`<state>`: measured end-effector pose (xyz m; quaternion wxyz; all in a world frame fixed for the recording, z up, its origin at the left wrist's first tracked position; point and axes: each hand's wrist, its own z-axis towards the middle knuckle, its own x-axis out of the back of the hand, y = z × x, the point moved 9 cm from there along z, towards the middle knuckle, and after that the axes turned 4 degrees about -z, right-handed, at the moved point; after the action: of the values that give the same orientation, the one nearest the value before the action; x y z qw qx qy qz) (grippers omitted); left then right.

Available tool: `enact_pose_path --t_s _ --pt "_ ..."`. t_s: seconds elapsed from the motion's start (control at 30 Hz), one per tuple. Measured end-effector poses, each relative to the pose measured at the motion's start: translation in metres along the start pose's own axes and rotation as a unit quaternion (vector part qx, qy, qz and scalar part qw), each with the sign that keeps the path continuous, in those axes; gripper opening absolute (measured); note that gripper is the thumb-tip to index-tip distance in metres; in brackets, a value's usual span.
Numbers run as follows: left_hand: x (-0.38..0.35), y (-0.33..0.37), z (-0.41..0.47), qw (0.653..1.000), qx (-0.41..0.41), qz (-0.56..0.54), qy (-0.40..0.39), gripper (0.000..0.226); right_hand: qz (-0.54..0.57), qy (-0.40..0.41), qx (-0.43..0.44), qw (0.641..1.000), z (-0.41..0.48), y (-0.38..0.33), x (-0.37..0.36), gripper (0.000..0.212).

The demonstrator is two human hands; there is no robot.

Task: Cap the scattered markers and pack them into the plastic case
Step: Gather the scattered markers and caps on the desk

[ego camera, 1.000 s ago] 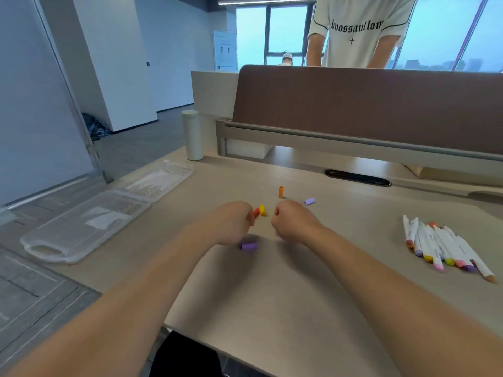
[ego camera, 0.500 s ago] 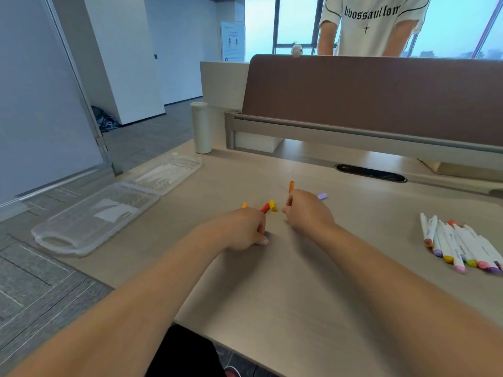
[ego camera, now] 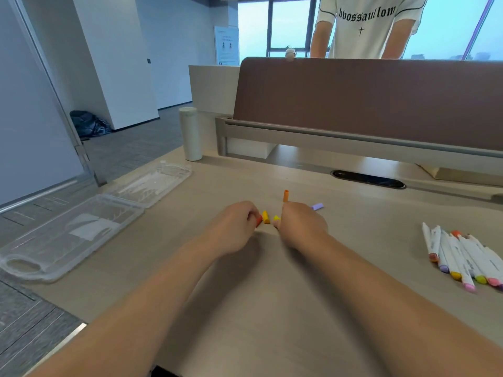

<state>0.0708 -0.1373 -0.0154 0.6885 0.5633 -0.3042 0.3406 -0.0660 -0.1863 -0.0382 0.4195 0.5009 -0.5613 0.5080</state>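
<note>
2 bare forearms reach into view from the bottom edge, with no sleeves, watch, bracelet or rings showing anywhere along them. The left hand (ego camera: pixel 236 227) and the right hand (ego camera: pixel 300 223) wear no gloves. The fingers are curled under, so the nails are mostly hidden. A dark garment shows at the bottom edge between the arms, too little to identify.

Open plastic case (ego camera: pixel 81 227) on worktop (ego camera: pixel 272 308) far left, near edge. Bottle (ego camera: pixel 190 134) upright behind case. Loose caps (ego camera: pixel 285 195) at centre, just beyond both hands. Markers (ego camera: pixel 462 259) bunched at right edge, well apart from caps. Divider panel (ego camera: pixel 367 99) behind worktop.
</note>
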Motion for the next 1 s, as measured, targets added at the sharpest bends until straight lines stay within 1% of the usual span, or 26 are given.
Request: enact_pose_path --t_s 0.13,0.23,0.33,0.43,0.47,0.6,0.73,0.8,0.9,0.97,1.0 --pt "0.005 -0.003 0.011 1.000 0.005 0.005 0.021 0.016 -0.045 -0.005 0.014 0.999 0.001 -0.004 0.001 0.026" --pt "0.006 -0.002 0.020 0.999 0.005 0.028 0.032 0.008 -0.044 0.018 0.049 0.998 0.004 -0.010 0.005 0.021" --pt "-0.004 0.002 0.028 0.995 -0.007 0.096 0.001 0.017 -0.024 0.068 0.095 0.993 0.005 -0.015 0.009 0.011" --pt "-0.019 0.002 0.033 0.985 -0.015 0.167 -0.046 0.025 0.015 0.080 0.104 0.991 0.006 -0.014 0.011 0.010" --pt "-0.022 0.002 0.034 0.982 -0.016 0.183 -0.052 0.024 0.027 0.081 0.104 0.991 0.006 -0.014 0.013 0.010" --pt "-0.027 0.009 0.033 0.974 -0.039 0.218 -0.053 0.015 0.029 0.080 0.113 0.990 0.011 -0.014 0.011 0.026" --pt "-0.031 0.012 0.033 0.970 -0.046 0.233 -0.055 0.020 0.068 0.074 0.114 0.988 0.017 -0.017 0.008 0.030" --pt "-0.031 0.016 0.030 0.968 -0.050 0.239 -0.052 0.026 0.088 0.069 0.121 0.986 0.018 -0.021 0.009 0.036" --pt "-0.027 0.020 0.026 0.974 -0.054 0.219 -0.036 0.029 0.097 0.047 0.139 0.984 0.017 -0.028 0.006 0.045" --pt "-0.018 0.016 0.024 0.983 -0.032 0.180 -0.023 0.026 0.090 0.035 0.152 0.984 0.017 -0.032 0.004 0.043" --pt "-0.011 0.013 0.023 0.987 -0.017 0.159 -0.014 0.025 0.084 0.032 0.156 0.984 0.016 -0.034 0.002 0.039"
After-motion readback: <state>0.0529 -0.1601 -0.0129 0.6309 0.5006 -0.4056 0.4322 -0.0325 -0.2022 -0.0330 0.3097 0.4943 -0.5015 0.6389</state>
